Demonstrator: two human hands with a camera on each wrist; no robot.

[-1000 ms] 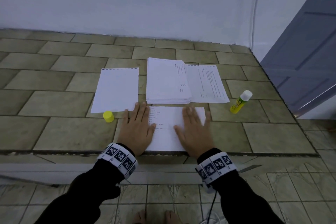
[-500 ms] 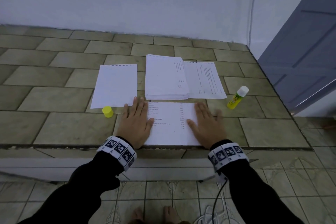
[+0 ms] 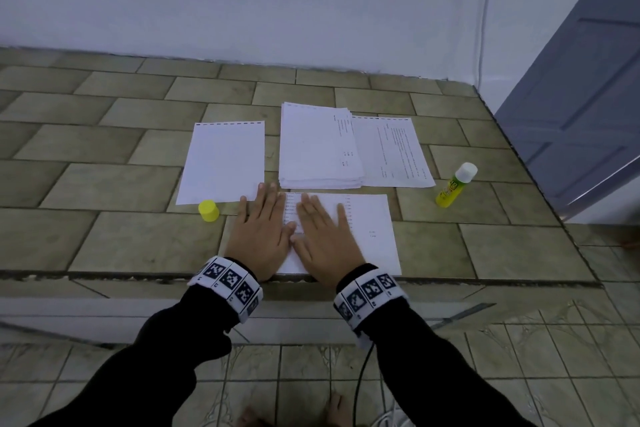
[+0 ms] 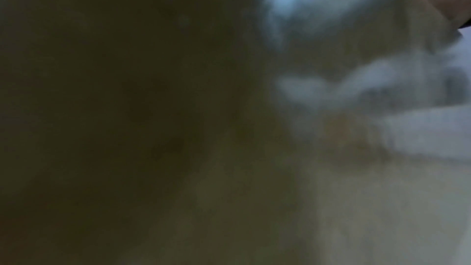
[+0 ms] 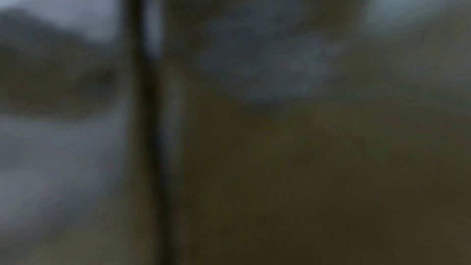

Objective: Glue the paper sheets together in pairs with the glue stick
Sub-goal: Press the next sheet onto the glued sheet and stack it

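A printed paper sheet (image 3: 372,232) lies at the front edge of the tiled ledge. My left hand (image 3: 263,229) lies flat on its left edge, fingers straight. Beside it, my right hand (image 3: 325,232) presses flat on the sheet's left half, nearly touching the left hand. The glue stick (image 3: 455,185), yellow with a white end, lies on the tiles to the right, away from both hands. Its yellow cap (image 3: 208,210) stands left of my left hand. Both wrist views are dark and blurred.
A thick stack of sheets (image 3: 318,149) sits behind the pressed sheet, with a printed sheet (image 3: 394,152) to its right. A blank sheet (image 3: 223,163) lies at the left. The tiled ledge (image 3: 104,184) ends at a white wall; a grey door (image 3: 588,97) stands at right.
My right hand has slid left across the sheet, from its right edge to beside the left hand. The left hand has stayed in place.
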